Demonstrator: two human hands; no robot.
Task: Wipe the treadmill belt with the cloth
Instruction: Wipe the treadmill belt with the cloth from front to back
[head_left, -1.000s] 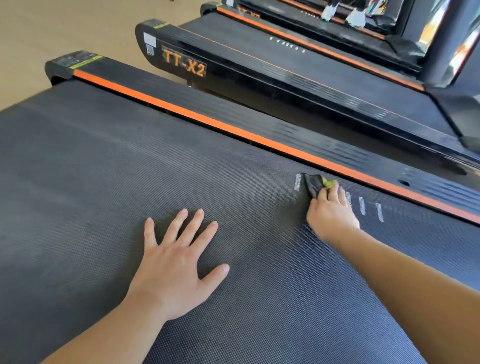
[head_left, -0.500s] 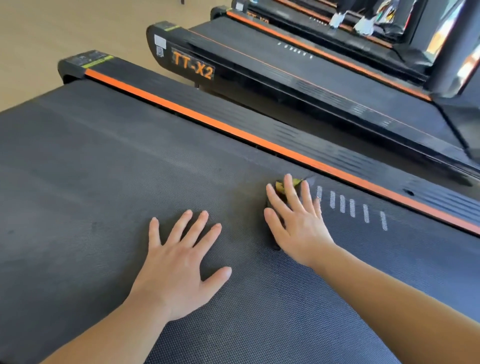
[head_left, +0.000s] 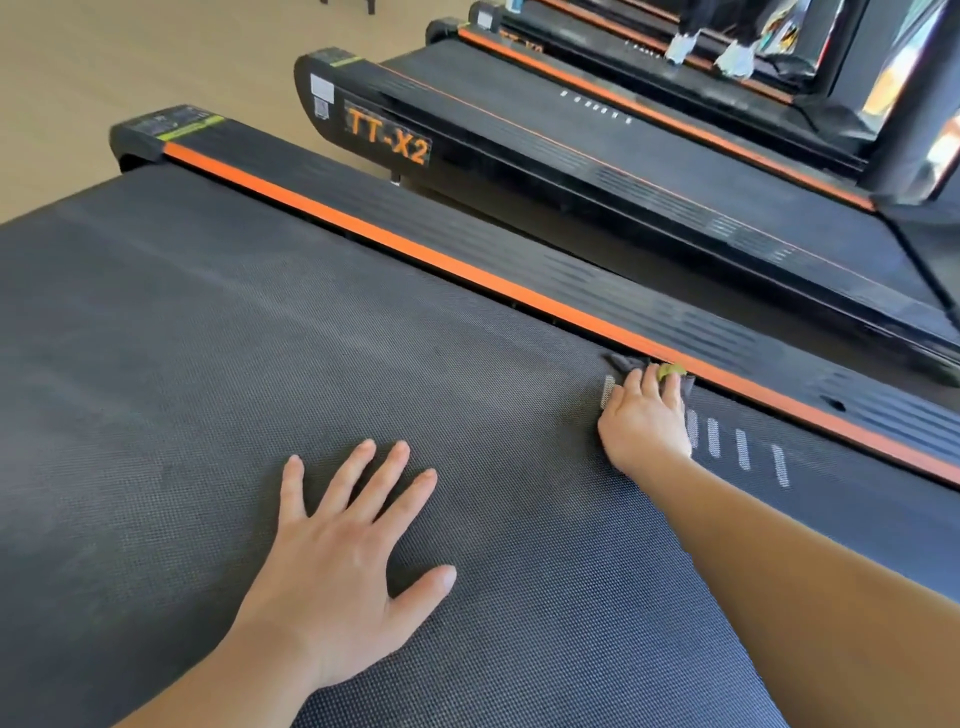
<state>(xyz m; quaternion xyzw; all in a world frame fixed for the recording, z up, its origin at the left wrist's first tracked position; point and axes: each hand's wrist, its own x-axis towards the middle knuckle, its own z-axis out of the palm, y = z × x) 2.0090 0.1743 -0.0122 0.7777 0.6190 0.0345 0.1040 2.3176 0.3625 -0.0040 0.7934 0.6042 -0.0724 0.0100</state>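
Observation:
The dark textured treadmill belt (head_left: 218, 374) fills most of the head view. My left hand (head_left: 337, 566) lies flat on it with fingers spread. My right hand (head_left: 644, 421) presses a small dark grey cloth (head_left: 626, 362) with a yellow-green patch onto the belt, right against the orange side rail (head_left: 415, 249). Most of the cloth is hidden under my fingers; only its far edges poke out.
White dash marks (head_left: 743, 449) run along the belt beside my right hand. A second treadmill labelled TT-X2 (head_left: 387, 140) stands parallel beyond the rail, with more behind it. Someone's white shoes (head_left: 735, 57) stand on a far treadmill. Wooden floor (head_left: 104, 62) lies at the upper left.
My right hand has slid the cloth back to the right and outward, from the middle of the belt up against the orange rail. My left hand has stayed flat in place.

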